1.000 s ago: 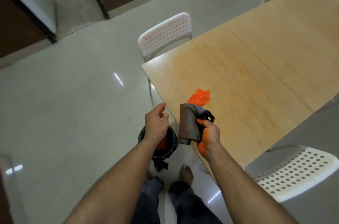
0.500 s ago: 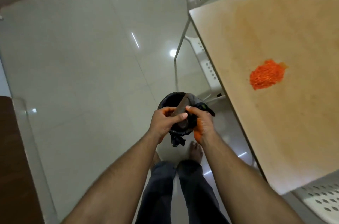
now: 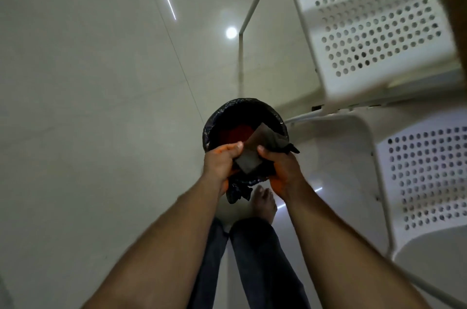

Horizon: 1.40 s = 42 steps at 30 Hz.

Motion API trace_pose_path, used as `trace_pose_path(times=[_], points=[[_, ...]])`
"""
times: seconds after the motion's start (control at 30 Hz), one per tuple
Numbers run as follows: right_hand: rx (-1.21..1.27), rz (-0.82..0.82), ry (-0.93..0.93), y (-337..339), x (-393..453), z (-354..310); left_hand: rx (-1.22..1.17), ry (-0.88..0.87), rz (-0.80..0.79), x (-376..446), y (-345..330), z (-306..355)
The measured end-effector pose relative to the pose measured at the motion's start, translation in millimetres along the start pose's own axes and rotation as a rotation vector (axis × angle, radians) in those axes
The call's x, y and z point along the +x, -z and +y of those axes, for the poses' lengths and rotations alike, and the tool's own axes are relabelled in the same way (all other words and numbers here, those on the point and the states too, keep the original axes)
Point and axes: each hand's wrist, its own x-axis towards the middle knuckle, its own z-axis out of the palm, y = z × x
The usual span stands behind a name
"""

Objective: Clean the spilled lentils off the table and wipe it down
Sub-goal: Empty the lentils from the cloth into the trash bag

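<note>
Since half a second ago the view has tipped further down: the tabletop with its orange heap has slid out of sight, leaving only a brown strip of table edge [image 3: 452, 5] at the upper right corner, and both hands have settled directly over the mouth of the bin. A second ago the left hand was apart from the cloth; now it has closed in on it.

The left hand [image 3: 219, 164] has its fingers curled, thumb laid across the near left edge of the grey cloth [image 3: 255, 150], pinching it. The right hand [image 3: 280, 169] grips the cloth's right side, thumb on top and fingers wrapped beneath; its palm is stained orange. The cloth is folded into a flat, stiff slab, tilted so its far end dips into the small round bin [image 3: 242, 111], which is lined with a black bag whose knotted slack hangs below the hands. Red-orange lentils [image 3: 236, 133] lie in the bottom of the bin, just beyond the cloth's far edge.

A bare foot [image 3: 264, 203] and dark trouser legs stand on the pale glossy floor [image 3: 88, 106]. Two white perforated plastic chairs [image 3: 374, 30] sit to the right.
</note>
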Motion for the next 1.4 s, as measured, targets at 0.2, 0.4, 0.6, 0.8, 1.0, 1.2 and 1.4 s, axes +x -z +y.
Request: trace_pose_path(times=[0.2, 0.4, 0.6, 0.8, 1.0, 1.2, 1.4], points=[[0.113, 0.027, -0.096, 20.6, 23.3, 16.3, 0.118, 0.021, -0.127, 38.7, -2.5, -21.0], [0.103, 0.023, -0.11, 36.7, 41.5, 21.6, 0.094, 0.044, -0.005, 59.6, -16.2, -21.6], [0.052, -0.011, -0.115, 38.8, 54.6, 19.0, 0.132, 0.027, 0.002, 69.4, -21.2, -20.7], [0.007, 0.005, -0.121, 40.1, 63.2, 16.6, 0.167, 0.021, -0.041, 68.9, -18.1, -22.1], [0.083, 0.089, -0.126, 40.5, 57.1, 21.5, 0.104, -0.029, 0.025, 60.7, -17.1, -28.0], [0.041, 0.18, -0.152, 28.6, 53.0, 19.7, 0.321, -0.247, -0.061, 48.5, -7.2, -50.0], [0.064, 0.253, -0.121, 26.1, 50.8, 24.9, 0.048, -0.045, 0.06, 56.9, -13.5, -50.2]])
